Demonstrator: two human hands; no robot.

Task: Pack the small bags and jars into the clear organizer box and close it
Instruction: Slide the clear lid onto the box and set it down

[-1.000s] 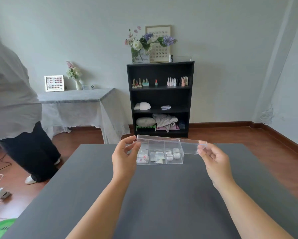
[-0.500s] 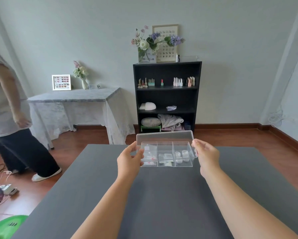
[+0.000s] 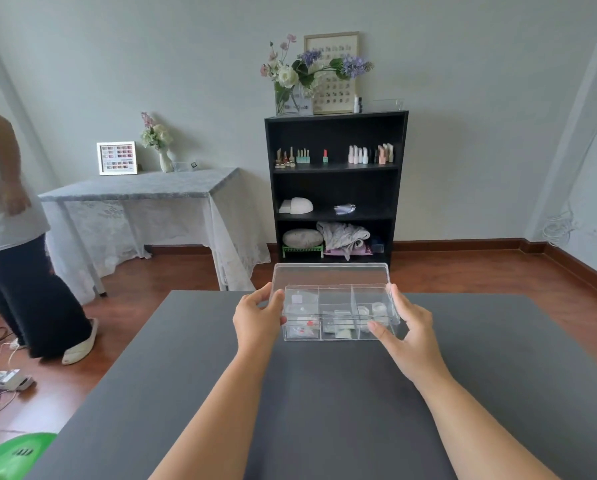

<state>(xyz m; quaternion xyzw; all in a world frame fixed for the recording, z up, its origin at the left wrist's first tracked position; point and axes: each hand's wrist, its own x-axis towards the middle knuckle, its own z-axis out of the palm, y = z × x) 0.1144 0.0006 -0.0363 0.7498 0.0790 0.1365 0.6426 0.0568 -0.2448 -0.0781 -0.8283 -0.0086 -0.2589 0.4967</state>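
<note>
Both hands' fingers grip the lid over the organizer box on a bare grey table.

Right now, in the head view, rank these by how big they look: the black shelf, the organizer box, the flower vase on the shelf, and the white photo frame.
1. Black shelf, clearly largest.
2. Organizer box, though it sits much nearer the camera, so its true size is likely overstated.
3. Flower vase, counting its blooms.
4. Photo frame, smallest; the bare vase alone would look similar.

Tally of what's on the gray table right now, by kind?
Clear organizer box: 1
Clear lid, still raised at the back: 1
Left hand at the box: 1
Right hand at the box: 1
Total: 4
Bags and jars inside are too blurred to count.
</note>
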